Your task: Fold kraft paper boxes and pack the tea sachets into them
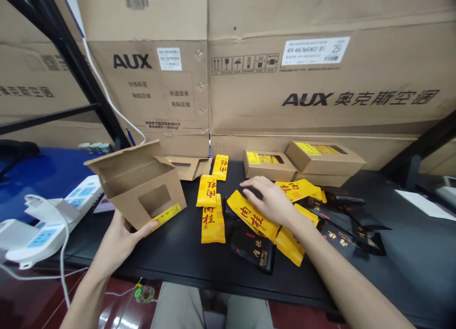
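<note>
My left hand (pixel 123 238) grips the lower corner of an open brown cardboard box (pixel 137 184) with a cut-out window, tilted up off the black table (pixel 185 253). My right hand (pixel 269 200) lies palm down, fingers stretched, on a yellow tea packet (pixel 249 214) in a heap of yellow and black packets (pixel 254 250). Three more yellow packets (pixel 210 200) lie in a line between the box and my right hand.
Two closed window boxes (pixel 270 165) with yellow packets inside stand at the back, with another stacked box (pixel 324 159). Large AUX cartons (pixel 320 82) wall off the rear. White power strips (pixel 42 224) with cables sit at the left. A black metal frame (pixel 85 82) rises at left.
</note>
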Demonstrator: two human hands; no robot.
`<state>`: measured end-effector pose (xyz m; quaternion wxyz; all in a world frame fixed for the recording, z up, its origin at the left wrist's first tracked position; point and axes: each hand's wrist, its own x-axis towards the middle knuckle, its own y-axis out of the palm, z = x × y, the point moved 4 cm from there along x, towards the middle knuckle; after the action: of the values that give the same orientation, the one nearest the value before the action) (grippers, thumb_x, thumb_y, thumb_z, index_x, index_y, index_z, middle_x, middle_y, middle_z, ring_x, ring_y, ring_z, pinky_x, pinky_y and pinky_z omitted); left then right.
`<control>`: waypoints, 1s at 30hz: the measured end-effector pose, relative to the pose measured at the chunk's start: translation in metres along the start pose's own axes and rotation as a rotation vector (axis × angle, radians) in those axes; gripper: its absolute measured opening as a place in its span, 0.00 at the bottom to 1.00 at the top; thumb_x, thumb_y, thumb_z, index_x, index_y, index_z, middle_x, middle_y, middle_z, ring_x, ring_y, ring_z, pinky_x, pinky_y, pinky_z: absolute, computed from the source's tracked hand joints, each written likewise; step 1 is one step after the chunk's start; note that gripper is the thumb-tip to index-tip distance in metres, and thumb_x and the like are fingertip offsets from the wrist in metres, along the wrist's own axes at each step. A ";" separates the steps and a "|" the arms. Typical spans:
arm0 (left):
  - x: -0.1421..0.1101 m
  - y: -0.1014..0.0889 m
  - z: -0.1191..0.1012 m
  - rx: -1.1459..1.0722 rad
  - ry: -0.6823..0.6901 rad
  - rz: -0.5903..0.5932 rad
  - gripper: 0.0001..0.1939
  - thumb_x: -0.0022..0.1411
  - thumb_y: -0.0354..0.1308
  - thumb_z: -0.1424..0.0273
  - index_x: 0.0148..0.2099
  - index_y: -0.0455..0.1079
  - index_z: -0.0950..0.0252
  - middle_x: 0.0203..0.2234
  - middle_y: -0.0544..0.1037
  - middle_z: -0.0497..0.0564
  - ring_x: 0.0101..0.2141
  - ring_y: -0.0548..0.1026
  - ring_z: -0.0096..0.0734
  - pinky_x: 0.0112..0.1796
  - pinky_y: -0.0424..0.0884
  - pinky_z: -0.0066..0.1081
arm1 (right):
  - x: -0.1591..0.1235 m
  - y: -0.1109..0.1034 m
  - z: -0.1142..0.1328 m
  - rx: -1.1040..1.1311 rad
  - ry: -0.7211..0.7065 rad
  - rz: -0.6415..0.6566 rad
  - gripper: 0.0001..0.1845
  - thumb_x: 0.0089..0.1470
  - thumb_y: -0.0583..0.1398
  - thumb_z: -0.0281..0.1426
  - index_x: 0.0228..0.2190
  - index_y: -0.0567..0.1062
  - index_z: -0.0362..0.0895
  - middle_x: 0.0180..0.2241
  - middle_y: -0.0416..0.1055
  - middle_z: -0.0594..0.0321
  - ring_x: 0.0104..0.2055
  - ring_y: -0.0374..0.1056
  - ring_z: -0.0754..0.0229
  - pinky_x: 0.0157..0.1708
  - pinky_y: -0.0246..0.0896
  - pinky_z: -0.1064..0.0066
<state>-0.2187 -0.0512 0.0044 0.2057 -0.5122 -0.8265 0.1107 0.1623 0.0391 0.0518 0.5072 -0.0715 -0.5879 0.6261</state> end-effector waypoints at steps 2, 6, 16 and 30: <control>0.001 0.002 -0.001 -0.026 -0.020 0.043 0.44 0.47 0.74 0.57 0.63 0.62 0.62 0.58 0.77 0.61 0.59 0.76 0.57 0.59 0.72 0.53 | 0.000 0.000 -0.003 0.010 0.038 0.013 0.14 0.68 0.54 0.35 0.45 0.77 0.44 0.46 0.79 0.55 0.51 0.74 0.51 0.54 0.70 0.53; 0.001 0.004 -0.003 -0.074 -0.015 0.083 0.47 0.46 0.75 0.59 0.65 0.59 0.61 0.62 0.73 0.61 0.62 0.72 0.56 0.63 0.67 0.54 | 0.001 -0.001 -0.009 0.039 0.116 0.016 0.14 0.67 0.54 0.36 0.44 0.78 0.44 0.46 0.79 0.55 0.51 0.75 0.50 0.55 0.69 0.53; -0.002 0.004 -0.005 -0.157 -0.025 0.061 0.46 0.44 0.76 0.64 0.62 0.58 0.57 0.64 0.70 0.59 0.65 0.68 0.57 0.64 0.66 0.54 | 0.002 -0.001 -0.013 0.064 0.140 0.006 0.15 0.66 0.54 0.37 0.43 0.78 0.44 0.46 0.79 0.54 0.48 0.75 0.50 0.52 0.69 0.54; -0.006 0.004 -0.006 -0.261 -0.094 0.072 0.40 0.48 0.74 0.60 0.61 0.63 0.56 0.62 0.74 0.56 0.64 0.70 0.58 0.65 0.65 0.56 | 0.019 -0.004 0.033 -0.098 0.155 0.234 0.21 0.69 0.53 0.45 0.50 0.79 0.49 0.29 0.78 0.62 0.32 0.74 0.57 0.34 0.62 0.67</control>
<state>-0.2106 -0.0544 0.0064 0.0945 -0.5580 -0.8237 0.0334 0.1328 0.0301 0.0751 0.4703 -0.2123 -0.5646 0.6442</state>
